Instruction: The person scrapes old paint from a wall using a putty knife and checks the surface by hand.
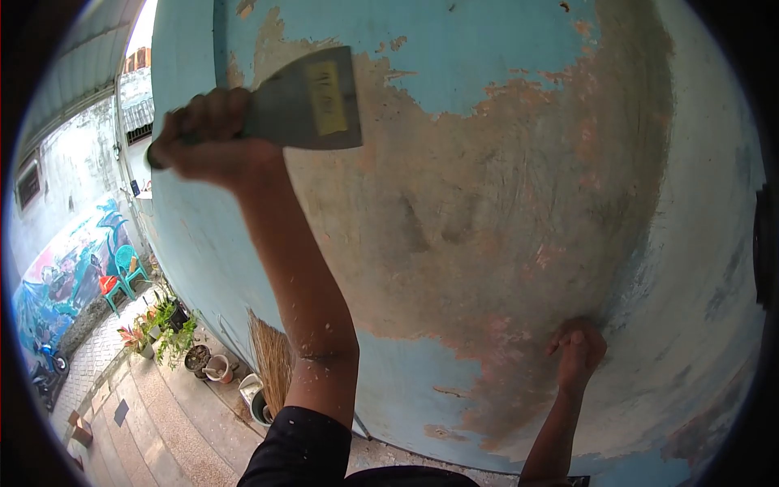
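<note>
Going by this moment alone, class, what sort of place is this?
Probably a home's yard or patio: potted plants stand on the paved ground, green chairs sit farther back, and a peeling painted wall rises alongside.

Pale banded floor (150, 422) beneath potted plants (174, 347), a pinkish pot (218, 370), a flat grey piece (121, 412), a brown box (80, 430)

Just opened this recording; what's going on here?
A person is at a blue wall whose paint is missing over a large, bare brownish patch. The left hand grips a wide-bladed scraper with a yellow label, raised in front of the wall; whether the blade touches it is unclear. The right hand, fingers curled, is at the patch's lower right. A straw broom stands below, near potted plants.
</note>
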`<control>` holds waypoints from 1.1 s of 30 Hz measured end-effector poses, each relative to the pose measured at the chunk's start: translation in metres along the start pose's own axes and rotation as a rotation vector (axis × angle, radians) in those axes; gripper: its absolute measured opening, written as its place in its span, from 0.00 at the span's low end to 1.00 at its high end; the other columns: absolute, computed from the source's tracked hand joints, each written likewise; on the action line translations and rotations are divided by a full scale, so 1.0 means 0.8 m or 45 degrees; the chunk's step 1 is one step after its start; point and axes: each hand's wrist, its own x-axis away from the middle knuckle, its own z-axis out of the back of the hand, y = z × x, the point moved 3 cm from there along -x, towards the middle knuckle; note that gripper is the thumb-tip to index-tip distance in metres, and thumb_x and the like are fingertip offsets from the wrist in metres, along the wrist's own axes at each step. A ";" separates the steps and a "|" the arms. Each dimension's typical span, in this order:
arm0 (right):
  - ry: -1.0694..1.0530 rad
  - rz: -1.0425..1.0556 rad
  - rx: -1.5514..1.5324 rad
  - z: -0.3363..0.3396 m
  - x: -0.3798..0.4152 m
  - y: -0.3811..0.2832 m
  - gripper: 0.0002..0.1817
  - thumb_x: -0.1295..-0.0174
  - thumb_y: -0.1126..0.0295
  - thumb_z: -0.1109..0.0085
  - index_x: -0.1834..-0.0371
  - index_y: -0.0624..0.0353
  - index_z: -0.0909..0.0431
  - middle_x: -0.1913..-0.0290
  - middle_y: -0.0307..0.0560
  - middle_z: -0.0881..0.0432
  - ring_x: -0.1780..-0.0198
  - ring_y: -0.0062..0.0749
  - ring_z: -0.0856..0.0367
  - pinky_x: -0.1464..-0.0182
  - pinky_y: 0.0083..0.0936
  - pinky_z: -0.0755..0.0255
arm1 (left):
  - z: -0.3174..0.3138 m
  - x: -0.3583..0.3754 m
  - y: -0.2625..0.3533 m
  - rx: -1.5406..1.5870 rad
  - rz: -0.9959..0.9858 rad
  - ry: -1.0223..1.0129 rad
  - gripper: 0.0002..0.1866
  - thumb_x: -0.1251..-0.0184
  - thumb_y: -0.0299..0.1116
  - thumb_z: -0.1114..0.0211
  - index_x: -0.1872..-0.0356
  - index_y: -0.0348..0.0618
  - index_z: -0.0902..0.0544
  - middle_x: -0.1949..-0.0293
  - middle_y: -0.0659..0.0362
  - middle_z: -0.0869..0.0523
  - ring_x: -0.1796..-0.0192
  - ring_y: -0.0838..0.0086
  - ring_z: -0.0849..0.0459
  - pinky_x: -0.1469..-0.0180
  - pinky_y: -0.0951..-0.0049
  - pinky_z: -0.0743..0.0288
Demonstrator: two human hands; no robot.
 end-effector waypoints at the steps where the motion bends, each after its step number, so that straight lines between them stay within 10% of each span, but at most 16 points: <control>1: 0.009 0.012 0.006 -0.001 -0.001 0.001 0.25 0.32 0.51 0.42 0.77 0.61 0.31 0.79 0.43 0.30 0.81 0.29 0.31 0.80 0.28 0.32 | -0.005 0.013 -0.017 -0.007 0.009 0.007 0.17 0.34 0.43 0.53 0.83 0.56 0.45 0.86 0.70 0.48 0.84 0.80 0.50 0.78 0.74 0.51; 4: 0.028 0.044 -0.009 -0.005 -0.001 -0.005 0.24 0.31 0.53 0.43 0.78 0.61 0.29 0.79 0.43 0.28 0.81 0.28 0.29 0.79 0.27 0.32 | -0.014 0.035 -0.066 -0.246 0.227 0.287 0.18 0.38 0.41 0.52 0.84 0.57 0.47 0.88 0.71 0.49 0.84 0.81 0.51 0.79 0.75 0.50; 8: 0.027 0.048 -0.019 -0.005 -0.004 -0.007 0.24 0.30 0.54 0.44 0.79 0.62 0.27 0.80 0.44 0.26 0.82 0.27 0.26 0.78 0.25 0.32 | -0.001 0.004 -0.026 0.058 0.179 -0.172 0.16 0.35 0.42 0.50 0.82 0.56 0.42 0.85 0.67 0.46 0.83 0.78 0.49 0.78 0.73 0.48; 12: 0.046 0.034 -0.006 -0.007 -0.001 -0.004 0.24 0.31 0.53 0.43 0.79 0.62 0.27 0.80 0.44 0.26 0.82 0.27 0.26 0.78 0.25 0.32 | -0.018 0.036 -0.061 -0.179 0.184 0.232 0.14 0.33 0.41 0.52 0.79 0.54 0.40 0.86 0.67 0.47 0.83 0.79 0.46 0.77 0.75 0.49; 15: 0.010 0.029 0.007 -0.004 -0.007 -0.005 0.27 0.33 0.48 0.41 0.78 0.61 0.31 0.79 0.43 0.28 0.81 0.29 0.30 0.80 0.29 0.32 | -0.019 0.016 -0.031 -0.117 0.220 -0.180 0.16 0.33 0.41 0.50 0.80 0.53 0.41 0.86 0.67 0.46 0.83 0.77 0.46 0.78 0.73 0.49; 19: -0.007 0.037 0.025 -0.006 -0.005 -0.010 0.25 0.30 0.52 0.43 0.79 0.62 0.28 0.79 0.44 0.26 0.81 0.28 0.26 0.78 0.25 0.33 | -0.025 0.021 -0.030 -0.342 -0.072 0.279 0.18 0.34 0.41 0.50 0.82 0.54 0.43 0.86 0.68 0.45 0.84 0.78 0.47 0.77 0.74 0.49; 21: -0.014 0.044 0.015 -0.008 -0.007 -0.011 0.25 0.30 0.52 0.43 0.79 0.62 0.28 0.79 0.44 0.26 0.81 0.28 0.26 0.78 0.25 0.33 | -0.020 0.028 -0.048 -0.260 0.250 0.075 0.17 0.34 0.41 0.49 0.83 0.53 0.40 0.87 0.67 0.43 0.84 0.77 0.45 0.77 0.75 0.46; 27: -0.039 0.020 -0.003 -0.001 -0.008 -0.009 0.24 0.31 0.51 0.41 0.73 0.62 0.26 0.77 0.44 0.25 0.80 0.29 0.25 0.76 0.26 0.32 | -0.018 0.031 -0.030 -0.371 0.146 -0.244 0.15 0.35 0.39 0.45 0.78 0.49 0.36 0.83 0.67 0.40 0.81 0.78 0.41 0.76 0.73 0.43; 29: -0.050 0.027 -0.005 -0.016 -0.018 -0.033 0.28 0.35 0.44 0.38 0.61 0.63 0.23 0.65 0.49 0.20 0.68 0.35 0.19 0.67 0.31 0.25 | -0.056 0.093 -0.029 -0.389 0.196 -0.192 0.09 0.33 0.36 0.45 0.72 0.49 0.32 0.78 0.67 0.32 0.76 0.80 0.33 0.72 0.74 0.34; 31: -0.140 0.295 -0.050 -0.055 -0.041 -0.079 0.42 0.40 0.37 0.37 0.38 0.65 0.29 0.41 0.59 0.23 0.42 0.43 0.20 0.46 0.37 0.24 | -0.080 0.159 -0.025 -1.055 -0.407 -0.828 0.08 0.36 0.32 0.36 0.58 0.48 0.24 0.66 0.65 0.23 0.70 0.77 0.23 0.69 0.72 0.27; 33: -0.275 0.567 -0.027 -0.108 -0.062 -0.129 0.55 0.43 0.30 0.40 0.27 0.67 0.41 0.26 0.62 0.38 0.26 0.48 0.37 0.30 0.42 0.37 | -0.130 0.211 -0.027 -1.214 -0.314 -1.266 0.17 0.46 0.29 0.29 0.56 0.39 0.24 0.66 0.58 0.19 0.70 0.65 0.19 0.71 0.67 0.27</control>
